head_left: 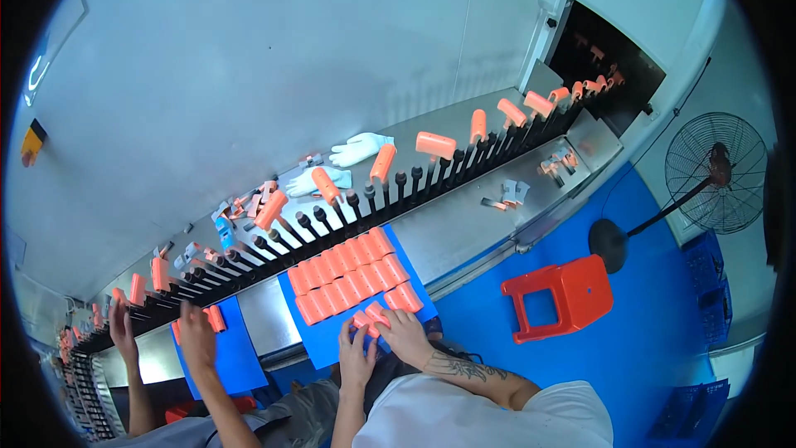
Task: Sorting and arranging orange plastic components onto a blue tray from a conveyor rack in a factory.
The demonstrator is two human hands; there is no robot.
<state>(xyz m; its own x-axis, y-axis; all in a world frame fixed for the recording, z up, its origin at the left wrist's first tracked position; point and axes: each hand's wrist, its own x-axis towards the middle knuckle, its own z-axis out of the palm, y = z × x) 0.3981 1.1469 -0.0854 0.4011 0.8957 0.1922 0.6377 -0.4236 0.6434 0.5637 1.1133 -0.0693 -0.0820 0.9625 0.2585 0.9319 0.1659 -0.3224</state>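
Both my hands are at the near edge of a blue sheet (pixel 323 347). Two or so small orange casings (pixel 361 323) sit between them. My left hand (pixel 356 355) has its fingers closed around the near-left side of these casings. Reaching in from the right, my right hand (pixel 404 337) curls its fingers over the casings' other side. Rows of similar orange half-round casings (pixel 336 294) lie on the sheet just beyond. A shorter row (pixel 404 299) lies at right, close to my right knuckles. My fingers partly cover the held casings.
A conveyor line of black spindles (pixel 401 187), some topped with orange casings (pixel 435 145), crosses behind the sheet. White gloves (pixel 361 149) lie beyond it. A co-worker's hands (pixel 197 336) are at left by another blue sheet (pixel 228 365). A red stool (pixel 572 294) and fan (pixel 715 170) stand right.
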